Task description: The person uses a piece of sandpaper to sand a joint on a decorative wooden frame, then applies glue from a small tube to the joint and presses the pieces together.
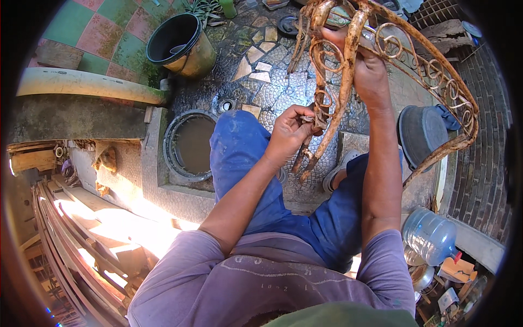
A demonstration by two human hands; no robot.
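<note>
A rusty metal furniture frame [460,143] with curled scrollwork and peeling whitish-brown bars is held up, tilted, in front of my knees. My right hand [372,73] is closed round its bars near the top, with some fingers hidden behind them. Lower down, my left hand [291,133] pinches a small crumpled brown scrap [320,118] against one of the legs. Whether that scrap is cloth or abrasive paper I cannot tell. The ends of two legs point down between my knees, above the paving.
To the left stand a black bucket [199,57] and a round basin of murky water [192,144]. A dark tub [422,133] sits at the right, with a clear water jug [430,235] nearer me. Long wooden boards [81,240] lie at lower left, beside a pale pipe [87,84].
</note>
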